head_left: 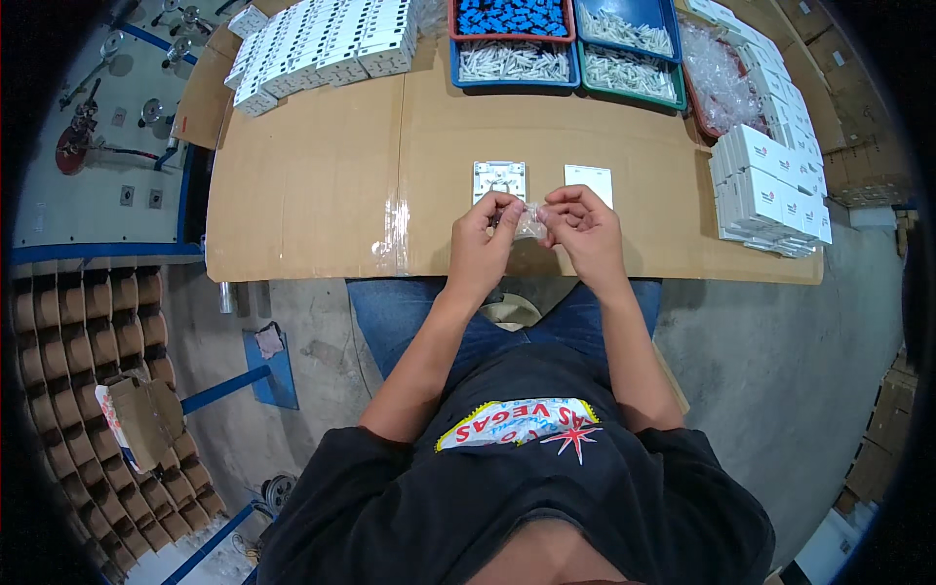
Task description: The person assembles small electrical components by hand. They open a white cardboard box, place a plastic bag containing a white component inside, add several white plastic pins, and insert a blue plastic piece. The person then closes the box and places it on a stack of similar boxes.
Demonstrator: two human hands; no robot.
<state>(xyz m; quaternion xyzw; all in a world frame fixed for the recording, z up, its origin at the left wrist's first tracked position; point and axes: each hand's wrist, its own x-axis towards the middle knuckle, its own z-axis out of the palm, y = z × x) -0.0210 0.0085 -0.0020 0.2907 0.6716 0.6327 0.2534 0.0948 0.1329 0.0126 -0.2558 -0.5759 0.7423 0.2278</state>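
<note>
Between my two hands, over the near part of the cardboard-covered table, is a small clear plastic bag (529, 226). My left hand (480, 246) pinches its left side between thumb and fingers. On the other side my right hand (591, 240) is closed on it with thumb and fingertips. What the bag contains is too small to make out. Just beyond my left hand lies a white square frame-like fitting (499, 170), its near part covered by my fingers. A flat white square plate (591, 176) lies beyond my right hand, partly hidden by it.
White boxy units (336, 44) stand in rows at the far left. Farther back are a tray of blue pieces (514, 39) and trays of white pieces (514, 90). To the right, a red tray (704, 122) holds clear bags beside stacked white boxes (765, 195).
</note>
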